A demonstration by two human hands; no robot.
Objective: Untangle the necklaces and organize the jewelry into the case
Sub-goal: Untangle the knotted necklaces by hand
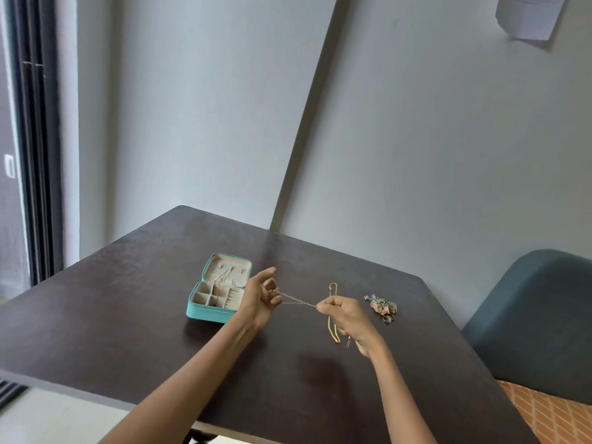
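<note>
A thin silver necklace (296, 299) is stretched taut above the table between my two hands. My left hand (261, 294) pinches its left end, and my right hand (344, 314) pinches its right end. A gold chain necklace (331, 315) lies on the table beneath my right hand, partly hidden by it. The teal jewelry case (205, 312) lies open just left of my left hand, showing beige compartments and a chain draped inside. A small pile of flower-shaped earrings and rings (384, 307) sits to the right of my right hand.
The dark brown table (128, 315) stands against a grey wall. A blue-grey chair (528, 322) stands at the table's right side. A window frame runs along the far left.
</note>
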